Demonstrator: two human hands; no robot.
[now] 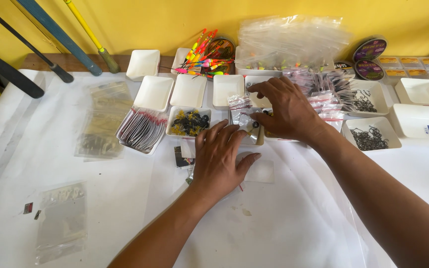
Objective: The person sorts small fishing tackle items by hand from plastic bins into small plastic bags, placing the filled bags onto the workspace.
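The right hand (286, 110) is reaching forward over a row of small white trays, its thumb and forefinger closing together on a small clear bag (243, 115) that is standing up out of the tray (260, 140) just in front of the left hand. I cannot tell whether the fingers are already gripping the bag or only touching it. The left hand (219, 158) is lying palm down with fingers spread and apart, pressing flat on the white worktop (125, 208), over small packets partly hidden under it. To do this well, the pinch is best kept on the bag's top edge so its small dark contents are not spilling, while the left hand is staying flat to steady what lies beneath. The right wrist is bending inward, the forearm coming in from the lower right; the left forearm is rising from the bottom centre. Nearby, a tray of dark and yellow beads (189, 122) is sitting just left of the bag, and trays of hooks (371, 136) are lying to the right.
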